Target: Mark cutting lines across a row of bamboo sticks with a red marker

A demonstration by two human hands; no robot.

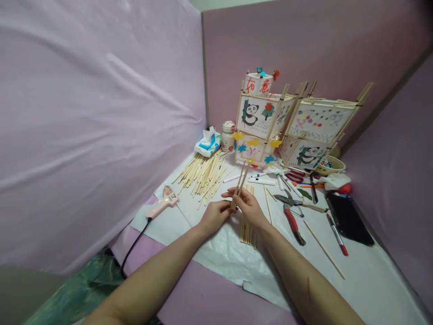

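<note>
Two or so thin wooden sticks [243,175] stand tilted upright between my hands at the middle of the table. My left hand [216,215] pinches their lower ends. Higher up, the fingers of my right hand [248,206] are closed round the same sticks. Below my hands a row of several wooden sticks [248,232] lies side by side on the white sheet [216,253]. A larger loose pile of sticks [203,176] spreads out to the left behind my left hand.
Paper-panelled stick lanterns [259,117] stand at the back. A pink glue gun [163,203] with a black cord lies left. Red-handled pruning shears [291,221], a red marker [337,234] and a black tablet-like slab [350,219] lie right. Tissues [208,142] and a white bottle [228,136] are behind.
</note>
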